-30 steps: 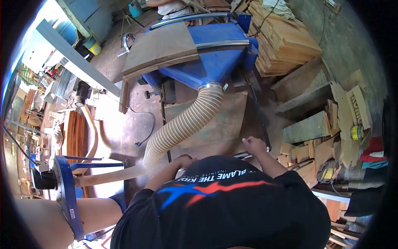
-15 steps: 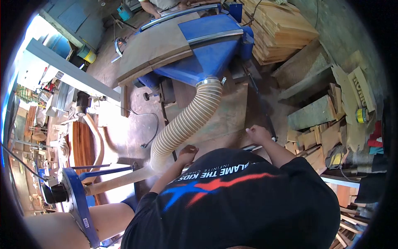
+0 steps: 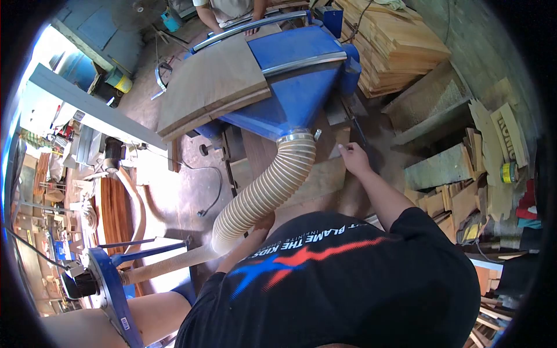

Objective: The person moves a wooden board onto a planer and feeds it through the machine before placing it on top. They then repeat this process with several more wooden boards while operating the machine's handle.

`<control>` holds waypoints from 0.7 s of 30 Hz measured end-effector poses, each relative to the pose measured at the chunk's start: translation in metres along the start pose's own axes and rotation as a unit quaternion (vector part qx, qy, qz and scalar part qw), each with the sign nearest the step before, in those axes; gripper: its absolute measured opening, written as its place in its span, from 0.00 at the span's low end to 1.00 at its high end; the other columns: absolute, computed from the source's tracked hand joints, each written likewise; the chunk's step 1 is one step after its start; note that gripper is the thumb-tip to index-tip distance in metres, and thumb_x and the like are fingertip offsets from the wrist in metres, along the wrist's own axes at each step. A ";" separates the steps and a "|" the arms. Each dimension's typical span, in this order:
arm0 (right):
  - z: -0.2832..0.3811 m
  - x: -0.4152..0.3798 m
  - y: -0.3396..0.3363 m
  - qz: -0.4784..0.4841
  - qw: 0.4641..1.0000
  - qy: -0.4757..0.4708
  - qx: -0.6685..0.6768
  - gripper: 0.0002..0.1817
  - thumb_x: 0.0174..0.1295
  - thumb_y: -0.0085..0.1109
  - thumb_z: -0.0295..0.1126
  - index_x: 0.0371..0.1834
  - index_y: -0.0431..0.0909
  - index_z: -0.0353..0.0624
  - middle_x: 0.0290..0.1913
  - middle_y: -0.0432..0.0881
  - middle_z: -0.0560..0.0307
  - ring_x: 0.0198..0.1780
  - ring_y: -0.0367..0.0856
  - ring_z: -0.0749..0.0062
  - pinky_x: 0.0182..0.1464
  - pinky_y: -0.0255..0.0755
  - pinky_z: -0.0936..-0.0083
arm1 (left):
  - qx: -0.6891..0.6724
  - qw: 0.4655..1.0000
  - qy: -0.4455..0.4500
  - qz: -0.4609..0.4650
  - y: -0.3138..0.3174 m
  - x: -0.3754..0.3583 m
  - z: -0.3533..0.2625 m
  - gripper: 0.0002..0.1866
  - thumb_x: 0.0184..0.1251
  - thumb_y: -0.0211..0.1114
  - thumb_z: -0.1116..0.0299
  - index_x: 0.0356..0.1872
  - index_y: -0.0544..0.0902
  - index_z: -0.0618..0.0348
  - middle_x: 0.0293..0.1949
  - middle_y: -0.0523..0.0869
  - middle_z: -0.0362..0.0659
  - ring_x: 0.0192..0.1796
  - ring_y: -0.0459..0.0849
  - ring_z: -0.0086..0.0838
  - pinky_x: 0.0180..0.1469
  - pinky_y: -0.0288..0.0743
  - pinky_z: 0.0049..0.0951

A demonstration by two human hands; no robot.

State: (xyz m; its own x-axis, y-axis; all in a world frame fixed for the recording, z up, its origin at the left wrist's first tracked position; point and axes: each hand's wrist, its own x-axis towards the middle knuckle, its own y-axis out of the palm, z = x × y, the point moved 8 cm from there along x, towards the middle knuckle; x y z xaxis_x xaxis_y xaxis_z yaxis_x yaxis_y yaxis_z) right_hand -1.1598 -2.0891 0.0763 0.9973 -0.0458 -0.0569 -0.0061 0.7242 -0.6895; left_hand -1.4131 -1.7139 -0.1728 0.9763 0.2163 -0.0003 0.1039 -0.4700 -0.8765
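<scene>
My right hand (image 3: 355,160) reaches forward over the floor, right of the ribbed hose (image 3: 267,177). Its fingers are loosely bent with nothing visible held in them. Most of my left hand (image 3: 267,221) is hidden behind the hose's lower bend, so its fingers do not show. The hose runs from a metal collar under the blue machine's chute (image 3: 299,95) down to the left. A wide brown wood board (image 3: 214,81) lies on top of the blue machine, its near edge overhanging towards me.
A co-worker (image 3: 232,11) stands behind the machine, hands near its far edge. Planks (image 3: 394,46) are stacked at back right, with offcuts (image 3: 452,197) below. A blue-framed dust collector (image 3: 107,290) stands at lower left. A black cable (image 3: 217,185) trails over the floor.
My right hand has moved forward, away from my body. My left hand has slipped behind the hose. The board has shifted on the machine, and more of the co-worker shows.
</scene>
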 end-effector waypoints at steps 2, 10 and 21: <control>0.000 0.024 0.013 -0.010 1.000 -0.005 -0.022 0.30 0.67 0.63 0.55 0.51 0.81 0.34 0.41 0.88 0.42 0.46 0.88 0.57 0.51 0.79 0.65 | -0.028 0.999 -0.006 0.016 0.001 0.004 -0.001 0.32 0.83 0.41 0.48 0.80 0.59 0.52 0.80 0.58 0.56 0.81 0.54 0.49 0.81 0.46 0.47; 0.011 0.042 0.045 0.083 0.994 0.072 0.022 0.36 0.69 0.51 0.62 0.52 0.82 0.34 0.49 0.85 0.32 0.56 0.83 0.41 0.59 0.75 0.55 | -0.171 0.978 -0.101 0.060 -0.019 -0.006 -0.017 0.30 0.84 0.42 0.52 0.79 0.60 0.55 0.80 0.57 0.57 0.82 0.53 0.49 0.81 0.47 0.46; 0.003 0.001 0.061 0.148 0.984 -0.052 -0.079 0.39 0.72 0.42 0.66 0.52 0.83 0.36 0.48 0.84 0.28 0.53 0.82 0.33 0.57 0.74 0.49 | -0.034 0.961 -0.048 0.272 0.006 -0.023 0.011 0.26 0.83 0.45 0.59 0.75 0.64 0.56 0.77 0.65 0.56 0.73 0.73 0.51 0.68 0.71 0.49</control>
State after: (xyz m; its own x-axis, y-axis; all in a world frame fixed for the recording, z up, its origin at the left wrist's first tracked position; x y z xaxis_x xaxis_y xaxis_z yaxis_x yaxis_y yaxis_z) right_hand -1.1592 -2.0430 0.0365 0.9519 0.2289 -0.2037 -0.3013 0.5782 -0.7582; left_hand -1.4366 -1.7124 -0.1831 0.8680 0.0000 -0.4965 -0.4009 -0.5899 -0.7009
